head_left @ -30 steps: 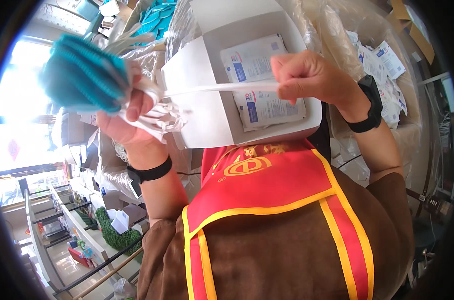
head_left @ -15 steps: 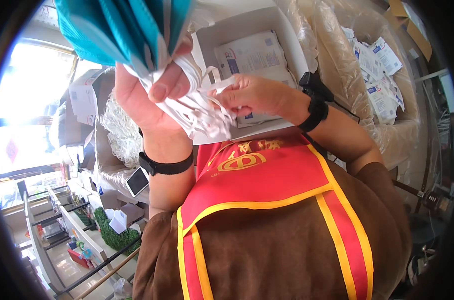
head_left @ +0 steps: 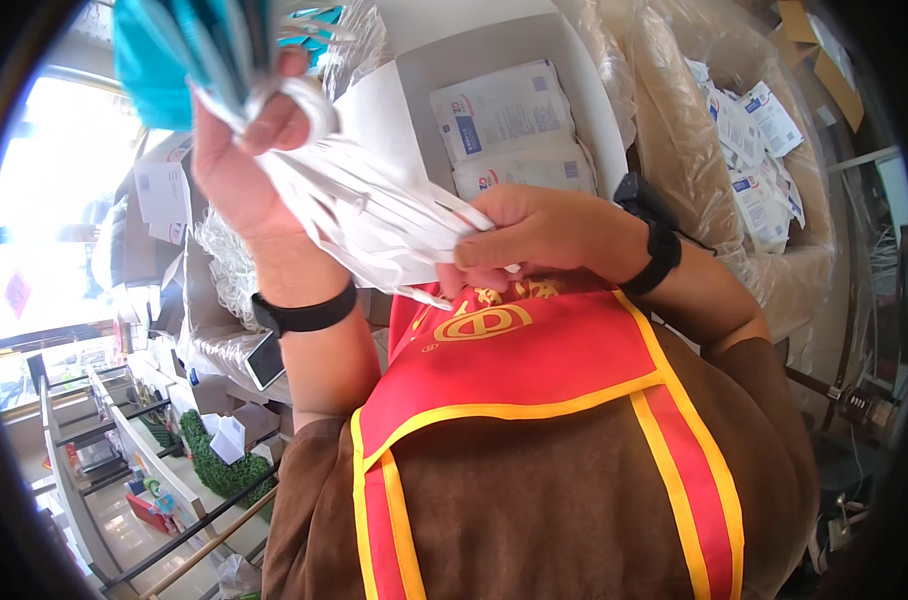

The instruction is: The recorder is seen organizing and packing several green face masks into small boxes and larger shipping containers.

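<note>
Basically, the bundle of teal, layered, fabric-like pieces (head_left: 159, 70) is raised at the upper left, partly cut off by the edge of the view, and from it runs a sheaf of narrow, flat white straps (head_left: 369, 200). The left hand (head_left: 242, 165) is gripping the bundle near its lower end, fingers curled around the root of the straps; the right hand (head_left: 534, 235) is closed on their lower part, over the upper edge of the red apron with yellow trim (head_left: 514, 370). To do this drawing-out of the straps well, it would be better to keep the left grip firm, to pull evenly, and to gather the few loose ends which hang below the right fingers, because such soft ribbons probably tangle easily. The straps look smooth and limp, while the teal layers spread like a fan with pale edges, somewhat blurred. Beyond the hands stands a white, stiff cardboard box (head_left: 586, 80), with flat, slightly puffy white packets (head_left: 499, 105) inside. Farther right, wrinkled clear plastic sheeting (head_left: 664, 130) lines a tan container, where similar packets lie in a loose heap.
</note>
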`<state>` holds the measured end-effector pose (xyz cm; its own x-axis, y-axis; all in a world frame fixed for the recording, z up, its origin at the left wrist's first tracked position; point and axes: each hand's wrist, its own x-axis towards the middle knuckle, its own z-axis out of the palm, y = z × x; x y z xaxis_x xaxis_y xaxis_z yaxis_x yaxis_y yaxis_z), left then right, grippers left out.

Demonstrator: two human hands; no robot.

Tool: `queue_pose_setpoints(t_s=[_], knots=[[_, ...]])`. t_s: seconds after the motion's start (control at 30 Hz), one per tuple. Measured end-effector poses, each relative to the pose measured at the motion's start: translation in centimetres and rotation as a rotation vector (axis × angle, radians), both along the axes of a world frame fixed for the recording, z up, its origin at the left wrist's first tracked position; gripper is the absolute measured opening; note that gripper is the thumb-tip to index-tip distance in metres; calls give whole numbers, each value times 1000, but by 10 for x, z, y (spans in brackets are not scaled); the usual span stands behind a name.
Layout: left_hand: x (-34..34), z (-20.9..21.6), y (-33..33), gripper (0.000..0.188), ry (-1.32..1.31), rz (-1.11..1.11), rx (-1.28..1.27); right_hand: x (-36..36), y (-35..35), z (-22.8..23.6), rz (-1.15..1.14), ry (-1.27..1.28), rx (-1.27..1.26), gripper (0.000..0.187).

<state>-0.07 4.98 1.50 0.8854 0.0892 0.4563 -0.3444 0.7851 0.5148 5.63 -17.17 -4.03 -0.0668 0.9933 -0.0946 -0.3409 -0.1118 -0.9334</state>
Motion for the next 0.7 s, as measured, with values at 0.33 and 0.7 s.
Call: queue_pose_setpoints(t_s=[0.33, 0.7], knots=[[-64, -3, 35, 51, 246, 226, 667, 31, -43, 31, -174, -261, -77, 31], [-84, 24, -19, 38, -117, 429, 2074, 23, -92, 62, 22, -803, -50, 31]])
